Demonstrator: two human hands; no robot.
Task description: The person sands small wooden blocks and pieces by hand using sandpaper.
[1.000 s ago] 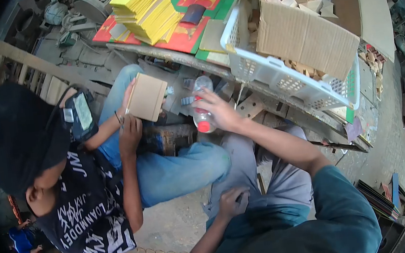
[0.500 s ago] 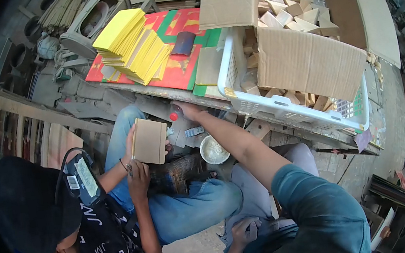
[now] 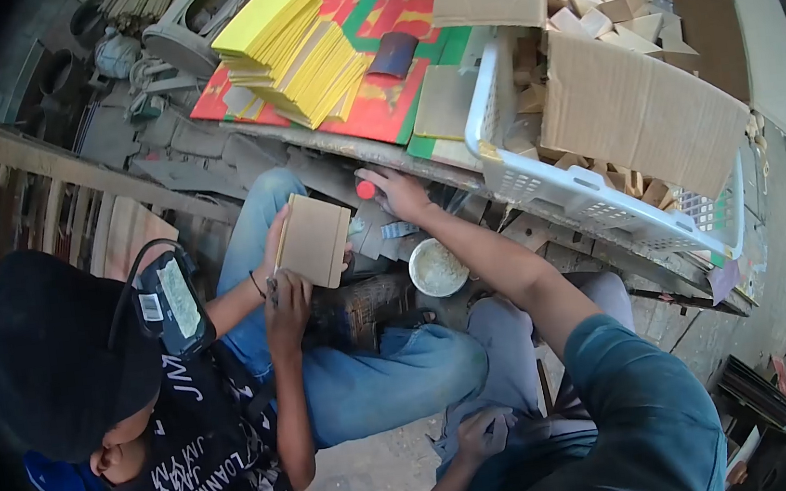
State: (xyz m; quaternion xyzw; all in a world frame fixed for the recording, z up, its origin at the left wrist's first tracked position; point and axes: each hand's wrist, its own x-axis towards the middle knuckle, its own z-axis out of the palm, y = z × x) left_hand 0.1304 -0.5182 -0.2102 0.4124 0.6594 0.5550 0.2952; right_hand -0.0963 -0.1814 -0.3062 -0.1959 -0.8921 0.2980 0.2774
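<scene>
My right hand (image 3: 399, 195) reaches out beneath the table edge, its fingers wrapped round a small plastic bottle with a red cap (image 3: 365, 189). Most of the bottle is hidden by the hand and the viewing angle. A white bucket (image 3: 438, 267) with pale contents stands just below my right forearm. My left hand (image 3: 484, 435) rests on my lap with curled fingers; whether anything is inside them is hidden. At the left, a co-worker in a black cap holds a flat brown wooden panel (image 3: 313, 240) with both hands.
A table with a red and green top (image 3: 397, 114) carries a stack of yellow-edged pieces (image 3: 285, 59) and a dark curved piece (image 3: 393, 54). To the right, a white plastic basket (image 3: 581, 193) holds a cardboard box (image 3: 639, 111) of wooden blocks. Slats (image 3: 70, 219) stand behind the co-worker.
The view has shifted, so most things appear farther right and higher. The bottle is now seen more from its cap end, still in my right hand. My left hand stays on my lap.
</scene>
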